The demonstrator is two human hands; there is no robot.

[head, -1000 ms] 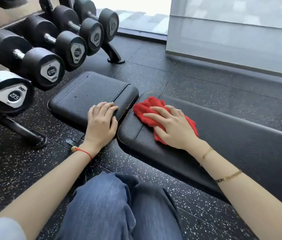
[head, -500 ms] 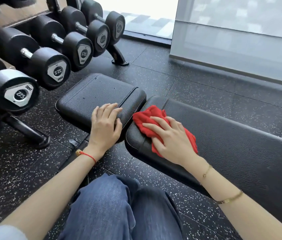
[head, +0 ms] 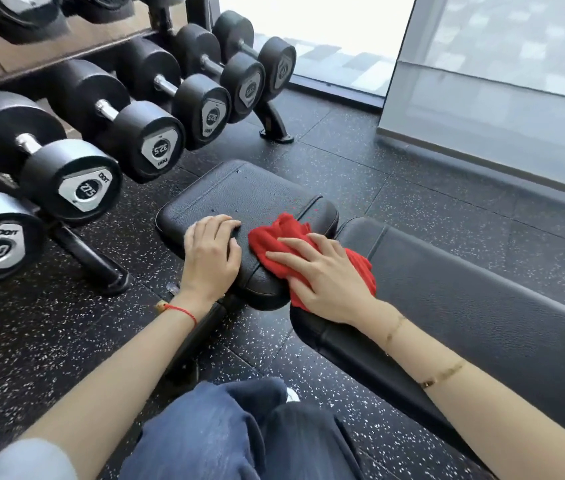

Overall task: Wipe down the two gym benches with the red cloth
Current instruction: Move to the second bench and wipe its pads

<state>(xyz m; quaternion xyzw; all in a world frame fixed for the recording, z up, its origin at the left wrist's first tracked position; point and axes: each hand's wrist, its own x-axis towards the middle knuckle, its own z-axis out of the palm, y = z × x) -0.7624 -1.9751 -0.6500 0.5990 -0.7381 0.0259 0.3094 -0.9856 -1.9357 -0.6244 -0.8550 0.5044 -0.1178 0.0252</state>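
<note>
Your right hand (head: 326, 278) is lying flat, fingers spread, pressing the red cloth (head: 281, 237) down; it is not closing around the cloth, only pinning it under the palm and fingers. The cloth is bunched and is sitting on the near right corner of the small seat pad (head: 250, 195), with its right part trailing across the gap onto the end of the long bench pad (head: 482, 306). Your right wrist is resting over that end of the long pad.

Your left hand (head: 211, 254) is lying palm down on the near left edge of the seat pad, fingers together and slightly curled over the surface, holding nothing. It is just beside the cloth; the pictures are not showing whether the two are touching.

The two pads are black, with a narrow gap between them. The seat pad is showing a stitched seam and a few small marks on its top.

A dumbbell rack (head: 94, 261) is standing to the left of the seat pad, its foot reaching the speckled black floor (head: 343, 161) near your left wrist. Readable plates are showing 30, 27.5 and 32.5.

You are wearing a red string bracelet (head: 180, 311) on the left wrist and two thin gold bracelets (head: 442, 375) on the right forearm. Your knee in blue jeans (head: 225, 434) is showing at the bottom edge.
</note>
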